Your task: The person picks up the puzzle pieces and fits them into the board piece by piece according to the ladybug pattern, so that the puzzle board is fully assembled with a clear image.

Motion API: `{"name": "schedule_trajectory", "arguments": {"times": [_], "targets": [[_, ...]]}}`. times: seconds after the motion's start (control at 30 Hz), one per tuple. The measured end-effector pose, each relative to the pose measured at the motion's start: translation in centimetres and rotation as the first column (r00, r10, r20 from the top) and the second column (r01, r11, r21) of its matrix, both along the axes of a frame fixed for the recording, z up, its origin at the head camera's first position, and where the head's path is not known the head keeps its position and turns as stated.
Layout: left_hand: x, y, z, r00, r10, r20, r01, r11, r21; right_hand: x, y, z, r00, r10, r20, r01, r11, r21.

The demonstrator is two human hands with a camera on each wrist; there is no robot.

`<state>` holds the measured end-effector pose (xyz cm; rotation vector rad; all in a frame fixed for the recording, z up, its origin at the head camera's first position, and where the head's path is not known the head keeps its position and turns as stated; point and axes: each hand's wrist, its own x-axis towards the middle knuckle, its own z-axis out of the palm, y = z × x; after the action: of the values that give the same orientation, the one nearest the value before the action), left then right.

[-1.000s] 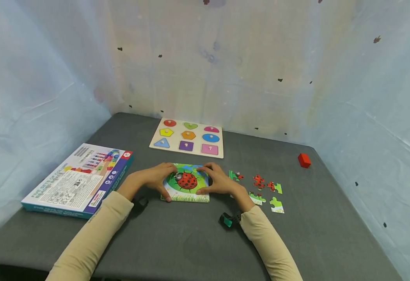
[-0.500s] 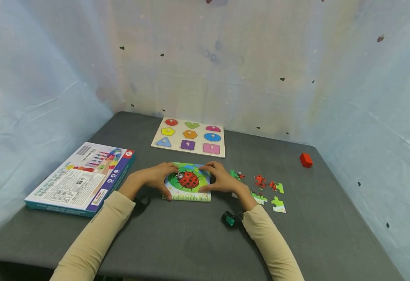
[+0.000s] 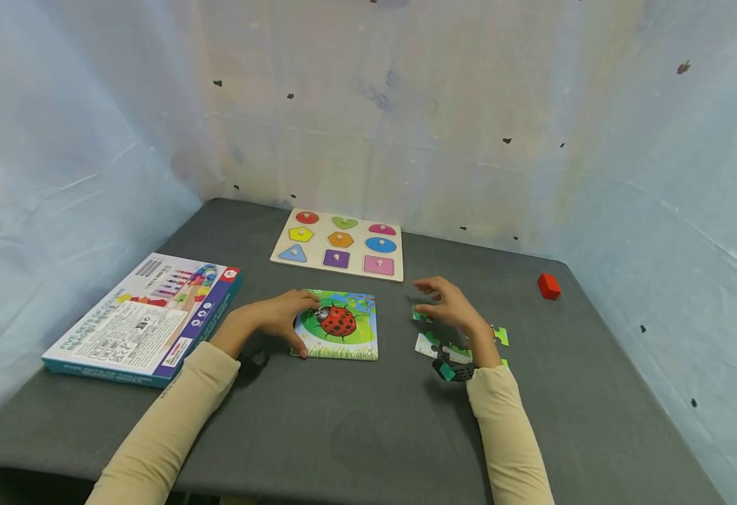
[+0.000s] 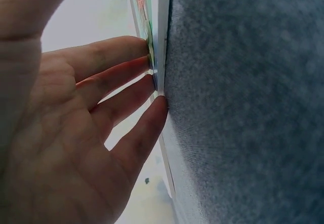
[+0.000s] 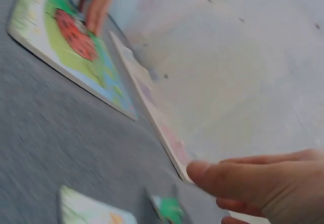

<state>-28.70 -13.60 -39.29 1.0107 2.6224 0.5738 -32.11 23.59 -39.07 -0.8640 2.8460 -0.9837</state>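
Note:
A square ladybug puzzle board point(image 3: 346, 345) lies flat on the grey table. Along its left side my left hand point(image 3: 275, 315) touches the edge, thumb near the front corner. The left wrist view shows these fingers point(image 4: 114, 54) nearly straight, tips against the board's rim. My right hand point(image 3: 453, 307), fingers apart and holding nothing visible, is over the loose jigsaw pieces right of the board. Below its fingertips sits a green piece point(image 3: 421, 315); a white-and-green piece point(image 3: 428, 345) lies nearer me. The hand and wrist partly hide other pieces, including a green one point(image 3: 501, 335).
Behind the ladybug board lies a wooden shape peg board point(image 3: 320, 243) with colourful knobbed shapes. A large flat toy box point(image 3: 122, 326) occupies the left side. A red block point(image 3: 548, 286) stands near the right table edge. Pale sheeting point(image 3: 355, 140) surrounds the table.
My right hand has left the ladybug board's right edge and moved right, over the loose jigsaw pieces. My left hand stays at the board's left edge.

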Motion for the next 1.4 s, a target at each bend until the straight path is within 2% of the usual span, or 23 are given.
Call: {"name": "schedule_trajectory", "arguments": {"times": [0.1,0.23,0.37,0.53,0.97,1.13,1.23,1.4], "targets": [[0.0,0.0,0.1,1.000,0.003,0.011,-0.003,1.000,-0.001,0.1,1.4,0.0,0.998,-0.035,0.056,0.034,0.999,0.004],[-0.1,-0.1,0.1,1.000,0.003,0.018,-0.003,1.000,0.001,0.4,2.5,0.1,0.993,-0.037,0.109,0.031,0.998,0.059],[-0.1,0.0,0.1,1.000,0.007,0.029,-0.007,1.000,-0.001,0.4,2.7,-0.1,0.992,-0.044,0.119,0.028,0.992,0.127],[-0.1,0.0,0.1,0.999,0.013,0.041,-0.013,1.000,-0.004,0.1,2.8,-0.5,0.993,-0.067,0.098,0.052,0.987,0.155],[0.1,-0.1,0.1,0.999,0.013,0.038,-0.013,1.000,-0.005,-0.2,2.5,-1.0,0.989,-0.100,0.107,0.088,0.989,0.118],[0.1,-0.1,0.1,0.999,0.017,0.040,-0.017,1.000,-0.002,-0.2,2.4,-0.9,0.986,-0.079,0.149,0.067,0.994,0.080],[0.1,-0.1,0.0,0.999,0.016,0.039,-0.016,1.000,-0.003,-0.1,2.4,-0.8,0.985,-0.038,0.168,0.027,0.997,0.068],[0.2,-0.2,0.1,0.999,0.019,0.041,-0.019,1.000,-0.001,0.2,2.5,-0.8,0.986,-0.013,0.168,0.000,0.997,0.077]]}}
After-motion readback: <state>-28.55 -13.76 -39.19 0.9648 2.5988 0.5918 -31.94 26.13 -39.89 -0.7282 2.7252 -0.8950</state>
